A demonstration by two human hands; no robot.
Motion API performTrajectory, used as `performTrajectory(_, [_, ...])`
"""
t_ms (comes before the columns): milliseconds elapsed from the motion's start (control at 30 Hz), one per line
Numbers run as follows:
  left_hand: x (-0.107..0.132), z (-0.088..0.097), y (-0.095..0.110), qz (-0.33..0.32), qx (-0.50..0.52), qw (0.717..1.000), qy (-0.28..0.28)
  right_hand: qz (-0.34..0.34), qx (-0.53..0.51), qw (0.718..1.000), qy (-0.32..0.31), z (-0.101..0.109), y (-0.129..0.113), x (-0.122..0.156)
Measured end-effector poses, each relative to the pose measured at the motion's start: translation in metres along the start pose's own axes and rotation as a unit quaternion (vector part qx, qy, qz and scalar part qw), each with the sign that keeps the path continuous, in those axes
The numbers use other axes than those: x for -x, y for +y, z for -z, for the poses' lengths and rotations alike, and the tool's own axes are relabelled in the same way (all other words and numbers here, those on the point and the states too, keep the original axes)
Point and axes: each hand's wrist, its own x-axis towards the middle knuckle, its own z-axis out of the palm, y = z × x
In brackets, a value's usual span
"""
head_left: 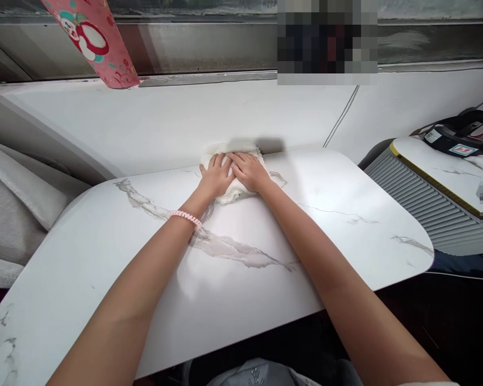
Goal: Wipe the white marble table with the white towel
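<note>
A crumpled white cloth (230, 194) lies at the far edge of a white marble-patterned table (145, 279), close to the wall. My left hand (216, 176) presses flat on the cloth's left part, fingers stretched forward. My right hand (247, 169) lies flat on the cloth beside it, fingertips touching the left hand's fingers. A pink coiled band sits on my left wrist (185, 217). Most of the cloth is hidden under the two hands.
A white sill (145, 118) runs behind the table below a window. A pink patterned fabric (94, 37) hangs at top left. A grey cushion (12, 203) is at left. At right stand a ribbed grey unit (422, 203) and a dark helmet (462, 134).
</note>
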Motion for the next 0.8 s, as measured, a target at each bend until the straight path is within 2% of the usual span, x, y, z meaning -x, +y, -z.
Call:
performTrajectory(267, [0.010, -0.003, 0.007, -0.003, -0.023, 1.000, 0.002, -0.029, -0.004, 1.000, 0.000, 0.006, -0.007, 0.014])
performTrajectory(433, [0.024, -0.001, 0.018, -0.008, -0.014, 1.000, 0.007, -0.025, 0.008, 1.000, -0.006, 0.013, -0.013, 0.029])
performTrajectory(633, [0.049, -0.001, 0.036, 0.000, -0.010, 1.000, -0.001, 0.001, 0.024, 1.000, -0.020, 0.026, -0.020, 0.058])
performTrajectory(800, [0.081, -0.001, 0.061, 0.010, -0.004, 1.000, -0.007, 0.037, 0.036, 0.998, -0.034, 0.038, -0.023, 0.094])
